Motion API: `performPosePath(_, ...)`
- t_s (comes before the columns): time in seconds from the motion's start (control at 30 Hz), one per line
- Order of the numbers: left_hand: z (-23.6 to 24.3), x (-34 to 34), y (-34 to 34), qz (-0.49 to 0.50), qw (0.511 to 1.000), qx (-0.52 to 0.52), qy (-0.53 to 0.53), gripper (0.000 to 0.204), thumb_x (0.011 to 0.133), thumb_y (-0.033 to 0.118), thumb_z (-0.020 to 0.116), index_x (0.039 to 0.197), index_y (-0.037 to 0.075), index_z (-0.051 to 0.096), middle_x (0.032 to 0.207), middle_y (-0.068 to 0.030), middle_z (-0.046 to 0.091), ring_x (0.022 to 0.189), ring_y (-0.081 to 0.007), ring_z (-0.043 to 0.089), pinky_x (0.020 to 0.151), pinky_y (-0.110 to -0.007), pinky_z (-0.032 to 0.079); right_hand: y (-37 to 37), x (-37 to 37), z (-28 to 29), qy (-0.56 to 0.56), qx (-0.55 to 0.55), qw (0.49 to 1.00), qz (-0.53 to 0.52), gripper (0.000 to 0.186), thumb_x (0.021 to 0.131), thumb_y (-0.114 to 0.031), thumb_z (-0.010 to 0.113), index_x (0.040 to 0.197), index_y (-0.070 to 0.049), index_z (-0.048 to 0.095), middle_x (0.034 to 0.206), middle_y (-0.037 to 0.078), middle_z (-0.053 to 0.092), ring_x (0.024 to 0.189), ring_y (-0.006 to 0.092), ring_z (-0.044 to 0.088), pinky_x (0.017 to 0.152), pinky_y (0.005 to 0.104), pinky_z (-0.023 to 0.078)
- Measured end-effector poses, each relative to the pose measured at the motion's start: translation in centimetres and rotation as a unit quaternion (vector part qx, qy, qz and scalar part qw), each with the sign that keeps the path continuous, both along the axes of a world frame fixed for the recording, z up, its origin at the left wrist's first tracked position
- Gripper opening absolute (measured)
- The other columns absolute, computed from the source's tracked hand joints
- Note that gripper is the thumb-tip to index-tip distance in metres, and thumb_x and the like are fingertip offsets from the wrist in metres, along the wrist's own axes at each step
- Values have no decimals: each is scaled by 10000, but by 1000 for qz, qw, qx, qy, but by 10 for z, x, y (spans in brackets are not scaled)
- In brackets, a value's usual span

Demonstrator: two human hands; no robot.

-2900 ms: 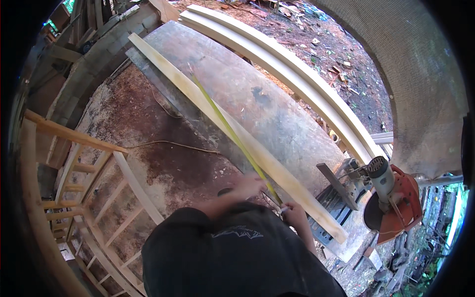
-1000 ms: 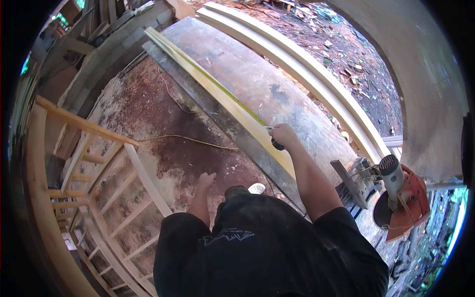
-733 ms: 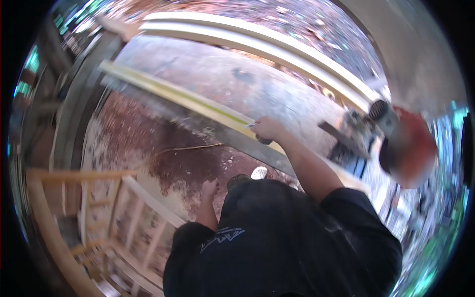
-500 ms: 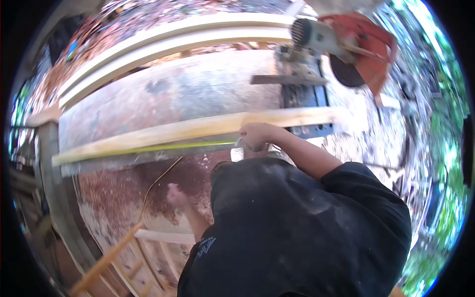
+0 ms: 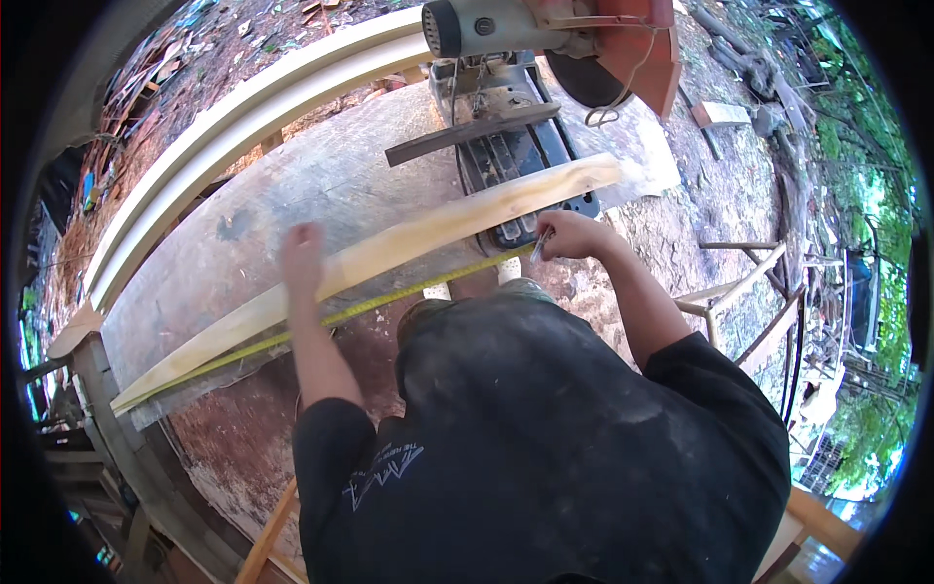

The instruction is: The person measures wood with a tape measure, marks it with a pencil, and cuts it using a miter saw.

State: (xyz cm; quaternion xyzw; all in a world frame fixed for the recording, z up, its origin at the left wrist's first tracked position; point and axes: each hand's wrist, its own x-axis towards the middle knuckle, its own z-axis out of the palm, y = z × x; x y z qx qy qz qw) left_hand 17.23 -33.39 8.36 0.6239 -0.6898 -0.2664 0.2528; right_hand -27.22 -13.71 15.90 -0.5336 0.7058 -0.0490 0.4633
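Note:
A long pale wooden board (image 5: 428, 232) lies slantwise across a worn flat sheet, its right end over the base of a cut-off saw (image 5: 491, 29). A yellow tape measure (image 5: 384, 304) is stretched along the board's near edge, from the board's left end to my right hand (image 5: 574, 237). That hand is closed around the tape measure's right end, where a small silvery part shows beside the fingers. My left hand (image 5: 302, 258) is over the left half of the board, smeared by motion. Its fingers are unclear, and whether it touches the wood cannot be told.
Beyond the sheet (image 5: 224, 229) lie two long pale beams (image 5: 253, 117). The saw has a dark disc and red guard (image 5: 632, 58); a dark bar (image 5: 472, 133) crosses its base. A wooden frame (image 5: 725, 292) stands at right, a grey post (image 5: 107, 409) at left.
My left hand has risen from low beside my body to over the board. My right hand has moved right along the board, with more tape drawn out. The view has turned and shifted.

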Motion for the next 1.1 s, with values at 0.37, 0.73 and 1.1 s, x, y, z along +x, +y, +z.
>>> performPosePath(0.37,15,-120,49,-183,928,252,-202,816,798,702,609,1031,-76,688,1051,-302,687,1028,-419,665,894,-468,504,13,-89,-9,172,-63,977,-112,323,710,-258,775,918,-22,704,884,206,717,885,354,702,791,432,545)
performPosePath(0.73,33,-207,124,-191,981,8,42,316,865,290,706,934,-17,678,1063,-203,690,1008,-352,662,882,-417,516,28,-191,-25,214,-72,964,-139,399,684,-293,843,895,6,685,808,186,709,775,324,702,714,410,539)
performPosePath(1.1,5,-381,208,-496,866,-39,-43,489,874,405,653,984,-68,710,1562,-305,267,1474,-439,231,1181,-597,188,8,-241,-38,139,-40,984,-102,377,705,-258,859,851,28,660,694,66,667,618,134,622,556,301,491)
